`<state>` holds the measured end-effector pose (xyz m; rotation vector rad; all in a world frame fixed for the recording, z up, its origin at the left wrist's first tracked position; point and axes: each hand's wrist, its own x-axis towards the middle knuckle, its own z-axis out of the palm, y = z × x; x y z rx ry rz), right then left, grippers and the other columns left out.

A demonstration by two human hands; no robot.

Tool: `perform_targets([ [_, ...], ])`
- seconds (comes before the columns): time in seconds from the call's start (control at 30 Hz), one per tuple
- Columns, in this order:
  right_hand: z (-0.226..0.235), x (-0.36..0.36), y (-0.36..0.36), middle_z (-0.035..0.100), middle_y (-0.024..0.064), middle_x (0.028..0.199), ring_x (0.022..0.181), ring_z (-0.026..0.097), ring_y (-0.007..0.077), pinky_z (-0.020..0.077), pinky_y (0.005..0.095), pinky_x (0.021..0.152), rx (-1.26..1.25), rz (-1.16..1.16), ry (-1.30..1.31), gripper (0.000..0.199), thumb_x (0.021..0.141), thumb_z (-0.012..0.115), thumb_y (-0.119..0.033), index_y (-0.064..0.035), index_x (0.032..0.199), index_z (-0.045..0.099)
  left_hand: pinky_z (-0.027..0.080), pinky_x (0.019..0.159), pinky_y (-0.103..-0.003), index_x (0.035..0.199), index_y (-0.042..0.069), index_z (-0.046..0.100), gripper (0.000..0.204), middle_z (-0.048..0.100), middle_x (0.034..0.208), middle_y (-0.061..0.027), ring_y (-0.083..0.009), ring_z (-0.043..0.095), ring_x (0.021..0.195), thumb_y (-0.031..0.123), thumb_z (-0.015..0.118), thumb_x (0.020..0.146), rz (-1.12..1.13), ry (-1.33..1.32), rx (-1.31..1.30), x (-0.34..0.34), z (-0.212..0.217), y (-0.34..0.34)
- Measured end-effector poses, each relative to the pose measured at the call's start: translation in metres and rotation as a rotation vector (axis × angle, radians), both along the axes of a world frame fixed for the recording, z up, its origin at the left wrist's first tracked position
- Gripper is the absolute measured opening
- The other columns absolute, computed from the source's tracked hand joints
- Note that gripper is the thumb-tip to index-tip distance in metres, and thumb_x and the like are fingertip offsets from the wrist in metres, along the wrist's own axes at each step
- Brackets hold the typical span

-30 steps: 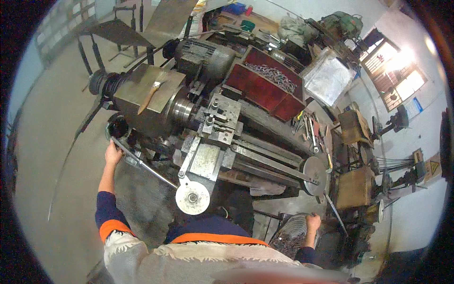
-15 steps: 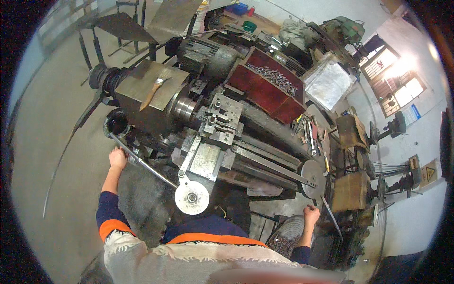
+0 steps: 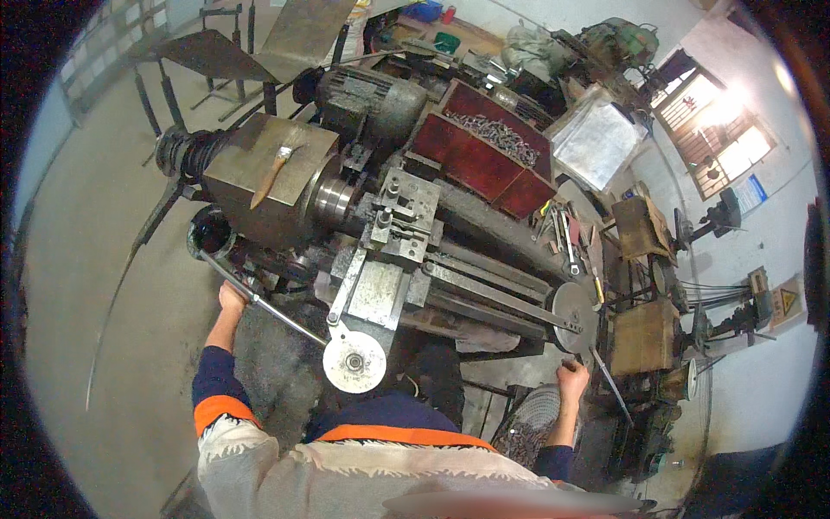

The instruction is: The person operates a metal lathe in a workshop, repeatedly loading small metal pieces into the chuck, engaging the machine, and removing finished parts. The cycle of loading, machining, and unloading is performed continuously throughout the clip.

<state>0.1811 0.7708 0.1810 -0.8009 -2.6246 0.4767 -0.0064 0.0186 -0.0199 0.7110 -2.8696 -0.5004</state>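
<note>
A small metal lathe lies across the middle, with its tool post [image 3: 402,212] facing the round chuck [image 3: 333,197]. From the white-faced disc [image 3: 354,362] nearest me, a long metal lever [image 3: 290,320] slants up to the left. My left hand [image 3: 232,298] is closed beside the lever's thicker far part; its fingertips are hidden behind the rod, so what they hold is unclear. At the bed's right end is a grey handwheel [image 3: 571,310]. My right hand [image 3: 571,379] is closed around a short dark handle just below the wheel's rim.
A dark red box [image 3: 484,160] of small metal parts sits behind the bed. A wooden-handled brush [image 3: 272,176] lies on the headstock cover. Wrenches [image 3: 571,238] lie at the right. A basket [image 3: 529,424] stands low beside my right arm. A thin rod [image 3: 612,387] juts near the handwheel.
My left hand has shifted slightly right and down along the lever. The right hand, still closed, has moved a little to the right and up. The view has shifted slightly.
</note>
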Motion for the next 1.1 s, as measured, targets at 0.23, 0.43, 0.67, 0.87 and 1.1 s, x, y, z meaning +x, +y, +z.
perform_targets([
  [0.23, 0.046, -0.045, -0.020, 0.065, 0.0183, 0.081, 0.076, 0.064, 0.0300, 0.0486, 0.0355, 0.074, 0.049, 0.106, 0.029, 0.031, 0.060, 0.061, -0.011, 0.0008, 0.088, 0.067, 0.050, 0.070, -0.042, 0.073, 0.004, 0.061, 0.019, 0.064, 0.078, -0.0174, -0.0350, 0.062, 0.076, 0.023, 0.059, 0.073, -0.288, -0.089, -0.166, 0.003, 0.017, -0.039],
  [0.43, 0.093, -0.156, -0.107, 0.065, 0.0182, 0.087, 0.081, 0.064, 0.0305, 0.0490, 0.0344, 0.074, 0.053, 0.534, 0.158, 0.029, 0.062, 0.065, -0.012, -0.0036, 0.090, 0.067, 0.048, 0.077, -0.043, 0.097, 0.004, 0.059, 0.034, 0.063, 0.091, -0.0196, -0.0355, 0.060, 0.088, 0.029, 0.060, 0.074, -0.214, -0.205, 0.133, 0.023, 0.033, -0.036],
  [0.67, 0.140, -0.258, -0.318, 0.063, 0.0096, 0.087, 0.082, 0.057, 0.0272, 0.0476, 0.0351, 0.074, 0.140, 1.255, 0.304, 0.029, 0.056, 0.062, -0.013, -0.0057, 0.083, 0.066, 0.046, 0.065, -0.040, 0.104, 0.004, 0.059, 0.031, 0.061, 0.078, -0.0194, -0.0308, 0.061, 0.073, 0.022, 0.059, 0.079, -0.155, 0.183, -0.010, 0.056, 0.218, -0.084],
  [0.87, 0.123, -0.289, -0.435, 0.063, 0.0163, 0.069, 0.070, 0.062, 0.0351, 0.0513, 0.0392, 0.066, 0.451, 1.252, -0.156, 0.026, 0.053, 0.060, -0.024, -0.0040, 0.068, 0.067, 0.046, 0.067, -0.042, 0.107, 0.007, 0.059, 0.039, 0.062, 0.085, -0.0186, -0.0332, 0.060, 0.079, 0.039, 0.049, 0.086, 0.267, 0.058, -0.282, 0.143, 0.243, -0.218],
  [1.1, 0.129, -0.290, -0.427, 0.063, 0.0211, 0.073, 0.072, 0.063, 0.0343, 0.0517, 0.0374, 0.068, 0.269, 1.243, -0.272, 0.028, 0.053, 0.062, -0.020, 0.0011, 0.072, 0.066, 0.048, 0.068, -0.045, 0.089, 0.004, 0.059, 0.043, 0.064, 0.083, -0.0179, -0.0377, 0.061, 0.079, 0.045, 0.059, 0.077, 0.343, -0.016, -0.281, 0.153, 0.250, -0.058],
])
